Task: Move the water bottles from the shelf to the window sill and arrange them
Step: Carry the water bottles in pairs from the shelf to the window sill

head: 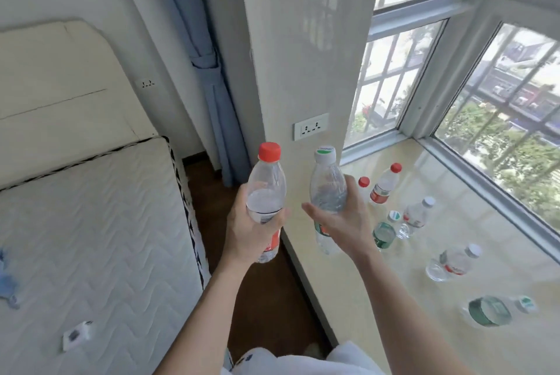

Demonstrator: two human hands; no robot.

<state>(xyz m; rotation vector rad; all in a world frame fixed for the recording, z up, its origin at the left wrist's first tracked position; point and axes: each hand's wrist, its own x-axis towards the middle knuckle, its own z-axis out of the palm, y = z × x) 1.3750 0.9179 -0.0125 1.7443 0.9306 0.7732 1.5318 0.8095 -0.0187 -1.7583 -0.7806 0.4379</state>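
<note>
**Carry step: two bottles in hand, arriving at the sill**

Left side of frame: mattress (91, 223) with a small white item (77, 338) on it, a blue cloth (6, 280) cut off at the edge, can't tell what either is. Blue curtain (206, 71) tied back behind.

Centre: left hand (251, 229) has its fingers wrapped round the red-cap bottle (266, 193), upright, part full, held in the air over the floor gap between mattress and sill. Right hand (345, 220) grips the white-cap bottle (327, 189) from behind, fingers curled round the far side, thumb sticking out straight. This one is upright too, over the sill's near left edge, not set down yet. Its lower half is partly hidden by the palm.

Right: window sill (454, 223) already carries six bottles in a loose scatter, well apart. Small red-cap one (363, 182) is mostly hidden behind the right hand. Then the red-label bottle (385, 185), green-cap bottle (385, 232), clear bottle (416, 215), another clear one (453, 262), and a green-label bottle (491, 311) nearest. Wide-angle warp makes it hard to tell if these last two stand or lie.

Judgement: mid-task, transport nearly done. Next move calls for lowering both bottles onto bare sill without knocking neighbours, then lining up. Shelf is not in view, so the number of bottles left is unknown
</note>
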